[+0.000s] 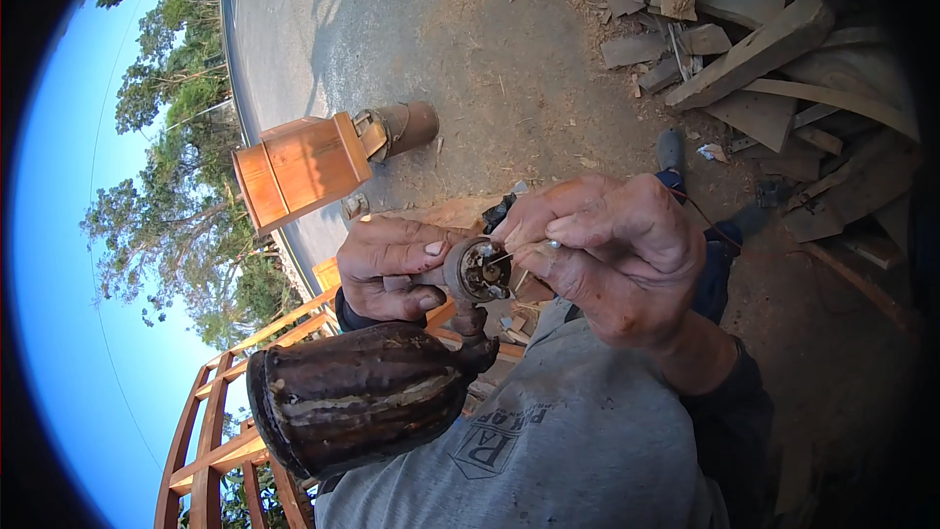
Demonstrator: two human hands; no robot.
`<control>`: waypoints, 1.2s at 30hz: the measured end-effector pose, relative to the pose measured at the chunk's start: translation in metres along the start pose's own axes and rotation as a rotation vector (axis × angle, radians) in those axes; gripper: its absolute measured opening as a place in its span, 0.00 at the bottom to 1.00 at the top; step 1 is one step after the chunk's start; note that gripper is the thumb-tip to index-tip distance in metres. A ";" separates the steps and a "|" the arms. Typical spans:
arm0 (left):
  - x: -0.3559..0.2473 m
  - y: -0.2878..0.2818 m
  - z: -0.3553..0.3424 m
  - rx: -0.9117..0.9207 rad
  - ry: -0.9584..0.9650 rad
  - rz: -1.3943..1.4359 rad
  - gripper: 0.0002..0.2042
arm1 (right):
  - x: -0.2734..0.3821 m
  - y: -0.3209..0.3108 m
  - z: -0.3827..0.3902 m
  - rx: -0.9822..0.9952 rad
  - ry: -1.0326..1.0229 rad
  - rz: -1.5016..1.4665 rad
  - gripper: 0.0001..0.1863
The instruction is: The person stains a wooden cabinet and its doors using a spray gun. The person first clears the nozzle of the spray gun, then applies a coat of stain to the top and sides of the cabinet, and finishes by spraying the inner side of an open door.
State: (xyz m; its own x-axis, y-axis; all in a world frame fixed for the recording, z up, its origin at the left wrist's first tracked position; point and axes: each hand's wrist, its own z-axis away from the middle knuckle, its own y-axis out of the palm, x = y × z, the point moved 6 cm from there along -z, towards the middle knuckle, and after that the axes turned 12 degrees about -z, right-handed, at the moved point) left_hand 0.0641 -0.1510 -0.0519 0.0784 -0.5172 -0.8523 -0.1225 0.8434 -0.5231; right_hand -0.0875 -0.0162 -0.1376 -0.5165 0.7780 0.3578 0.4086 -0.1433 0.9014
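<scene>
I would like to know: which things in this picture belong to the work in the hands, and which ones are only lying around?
Belongs to the work, it seems:
- round metal fitting, held by the left hand
- thin tool, pinched by the right hand
- dark brown canister

Just around:
- wood scraps
- orange-brown wooden cabinet
- slatted wooden frame

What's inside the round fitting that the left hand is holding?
Inside the round fitting, a small brown piece sits amid dark shadow, with whitish patches near the edge. Whatever lies behind that piece is covered, unseen.
</scene>
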 end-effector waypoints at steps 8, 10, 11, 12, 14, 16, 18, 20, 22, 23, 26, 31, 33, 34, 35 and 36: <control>0.005 -0.011 0.003 0.026 -0.005 0.002 0.27 | -0.007 0.004 -0.004 0.037 -0.030 0.056 0.15; 0.007 -0.007 0.004 0.017 -0.016 0.017 0.27 | -0.008 0.000 -0.001 0.025 -0.017 0.061 0.15; 0.008 -0.005 0.004 0.012 -0.015 0.005 0.26 | -0.008 -0.002 0.000 0.027 -0.027 0.085 0.15; 0.008 -0.005 0.005 0.008 -0.016 -0.009 0.26 | -0.008 -0.002 -0.001 0.029 -0.032 0.095 0.15; 0.008 -0.003 0.004 -0.015 0.019 0.018 0.26 | -0.008 -0.002 -0.001 0.033 -0.036 0.099 0.15; 0.008 -0.004 0.005 -0.031 0.061 0.049 0.26 | -0.005 0.001 -0.003 0.034 -0.042 0.099 0.16; 0.007 -0.006 0.007 -0.059 0.045 0.031 0.25 | 0.001 0.007 -0.007 0.072 -0.094 0.165 0.16; 0.002 -0.007 0.010 -0.035 0.018 -0.004 0.25 | 0.007 0.011 -0.010 0.108 -0.129 0.224 0.17; 0.004 -0.006 0.010 0.005 0.009 -0.023 0.24 | 0.008 0.014 -0.009 0.122 -0.159 0.285 0.17; 0.005 -0.007 0.010 -0.029 0.019 -0.035 0.23 | 0.008 0.015 -0.008 0.127 -0.155 0.307 0.16; -0.002 -0.008 0.005 -0.059 -0.007 -0.042 0.23 | 0.010 0.017 -0.011 0.096 -0.107 0.279 0.15; -0.001 -0.005 0.006 -0.164 -0.148 0.075 0.22 | 0.015 0.016 -0.016 0.092 -0.185 0.368 0.15; 0.002 -0.003 0.007 -0.128 -0.130 0.035 0.23 | 0.016 0.017 -0.012 0.095 -0.180 0.384 0.16; 0.004 -0.003 0.005 -0.114 -0.119 0.021 0.23 | 0.016 0.017 -0.012 0.096 -0.184 0.392 0.16; 0.004 -0.001 0.000 -0.121 -0.130 0.049 0.23 | 0.014 0.016 -0.012 0.090 -0.185 0.419 0.16; 0.004 0.001 -0.002 -0.133 -0.146 0.073 0.22 | 0.013 0.013 -0.013 0.092 -0.185 0.431 0.16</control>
State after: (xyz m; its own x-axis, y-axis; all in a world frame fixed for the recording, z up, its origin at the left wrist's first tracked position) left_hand 0.0627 -0.1531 -0.0560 0.2062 -0.4202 -0.8837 -0.2616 0.8466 -0.4636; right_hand -0.0984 -0.0162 -0.1177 -0.1460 0.7568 0.6372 0.6250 -0.4286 0.6524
